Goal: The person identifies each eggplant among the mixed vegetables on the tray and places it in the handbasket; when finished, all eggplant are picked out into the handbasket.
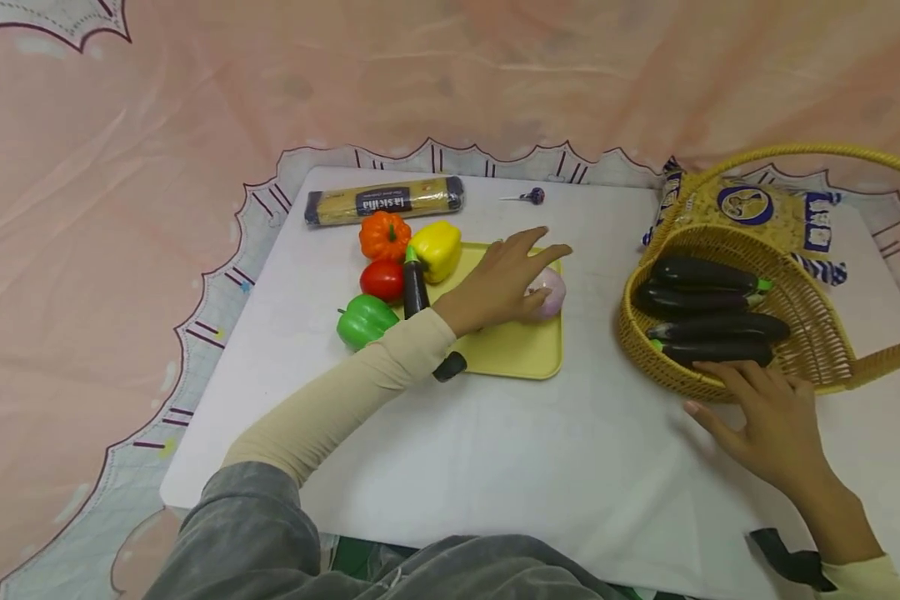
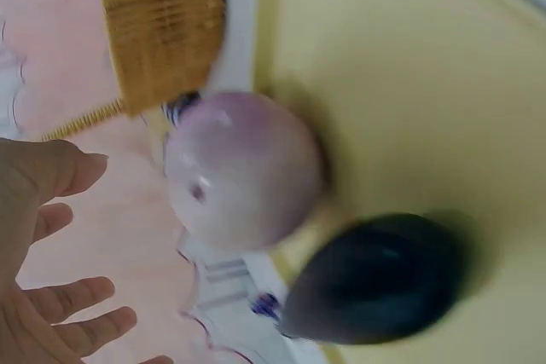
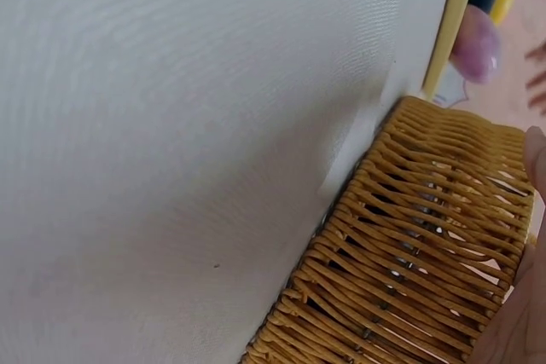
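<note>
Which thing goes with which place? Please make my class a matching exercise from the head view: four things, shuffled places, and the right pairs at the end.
1. Row of four eggplants
2. Onion
3. Lollipop
4. Red tomato

A. Past the far edge of the tray
B. Between the orange vegetable and green pepper
C. Inside the wicker basket
D. At the tray's right-hand end

Pairs: 1-C; 2-D; 3-A; 4-B

Onion [image 1: 555, 293] reads pale purple on my remote feed; tray [image 1: 521, 358], plain yellow; eggplants [image 1: 701, 275], near-black, some tipped bright green; basket [image 1: 660, 371], golden-brown weave. 2 peppers [image 1: 367, 323]: 1 yellow, 1 green. Tomato [image 1: 381, 280], red. I see blue-and-white stripes on the yellowish pasta bag [image 1: 783, 212]. Table [image 1: 532, 458], white; sleeve [image 1: 330, 408], grey and cream.
</note>
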Action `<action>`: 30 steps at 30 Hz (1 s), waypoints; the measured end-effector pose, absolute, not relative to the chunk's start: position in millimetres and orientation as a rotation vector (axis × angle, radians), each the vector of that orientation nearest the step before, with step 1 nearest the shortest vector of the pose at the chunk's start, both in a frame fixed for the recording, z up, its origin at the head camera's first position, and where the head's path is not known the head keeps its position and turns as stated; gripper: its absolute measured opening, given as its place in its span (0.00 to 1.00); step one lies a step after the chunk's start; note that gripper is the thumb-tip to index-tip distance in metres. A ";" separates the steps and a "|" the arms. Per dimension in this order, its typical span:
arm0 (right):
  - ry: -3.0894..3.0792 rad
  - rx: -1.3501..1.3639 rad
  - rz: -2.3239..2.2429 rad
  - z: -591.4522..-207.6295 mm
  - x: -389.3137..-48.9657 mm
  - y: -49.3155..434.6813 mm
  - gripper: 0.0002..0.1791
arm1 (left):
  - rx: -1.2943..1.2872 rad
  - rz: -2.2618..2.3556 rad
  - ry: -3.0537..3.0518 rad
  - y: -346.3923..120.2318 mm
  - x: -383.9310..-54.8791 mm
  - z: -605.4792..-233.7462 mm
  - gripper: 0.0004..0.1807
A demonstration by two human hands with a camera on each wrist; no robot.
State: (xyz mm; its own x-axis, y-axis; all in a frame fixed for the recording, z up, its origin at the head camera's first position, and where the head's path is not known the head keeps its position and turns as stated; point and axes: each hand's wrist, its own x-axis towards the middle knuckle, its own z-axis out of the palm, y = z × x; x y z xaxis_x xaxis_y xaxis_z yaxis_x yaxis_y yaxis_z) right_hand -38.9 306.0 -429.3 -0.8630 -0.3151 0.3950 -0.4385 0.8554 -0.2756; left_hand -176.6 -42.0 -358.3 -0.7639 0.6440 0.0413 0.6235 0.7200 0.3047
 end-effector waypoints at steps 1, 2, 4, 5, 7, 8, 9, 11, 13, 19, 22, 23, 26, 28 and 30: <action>-2.695 0.560 0.518 -430.0 -38.8 305.7 0.34 | 1.011 0.497 2.855 -49.5 -175.8 -362.1 0.33; -2.698 0.555 0.521 -430.8 -38.7 305.3 0.34 | 0.969 0.522 2.855 -56.9 -174.4 -365.5 0.33; -2.705 0.553 0.528 -431.4 -38.3 304.3 0.34 | 0.891 0.575 2.854 -70.9 -170.2 -372.4 0.34; -2.705 0.557 0.525 -431.3 -38.1 303.8 0.33 | 0.859 0.592 2.853 -77.2 -167.7 -375.7 0.34; -2.708 0.559 0.513 -430.4 -37.7 303.3 0.33 | 0.802 0.632 2.842 -87.7 -162.0 -381.5 0.34; -2.706 0.561 0.508 -429.9 -37.8 303.5 0.33 | 0.778 0.654 2.833 -91.6 -159.4 -383.6 0.35; -2.707 0.560 0.503 -429.2 -37.7 303.8 0.33 | 0.765 0.666 2.831 -94.3 -157.2 -385.7 0.35; -2.705 0.556 0.498 -428.3 -37.7 304.4 0.33 | 0.743 0.693 2.821 -97.8 -154.0 -390.0 0.35; -2.709 0.545 0.503 -428.1 -37.8 304.5 0.33 | 0.733 0.714 2.819 -99.3 -152.0 -394.9 0.35; -2.709 0.553 0.504 -429.4 -38.1 302.6 0.33 | 0.663 0.738 2.815 -96.7 -151.8 -409.8 0.36; -2.690 0.567 0.496 -429.5 -38.5 302.9 0.34 | 0.606 0.742 2.820 -91.6 -153.5 -415.3 0.37; -2.687 0.568 0.498 -429.2 -38.8 303.0 0.34 | 0.587 0.745 2.823 -89.8 -154.2 -417.1 0.37; -2.677 0.564 0.514 -429.1 -38.6 304.0 0.33 | 0.538 0.746 2.839 -83.5 -156.7 -421.1 0.36; -2.673 0.562 0.528 -429.1 -38.8 304.6 0.34 | 0.503 0.739 2.855 -80.2 -158.0 -423.3 0.34; -2.667 0.561 0.532 -429.4 -39.3 305.0 0.37 | 0.474 0.737 2.871 -77.7 -159.3 -424.4 0.32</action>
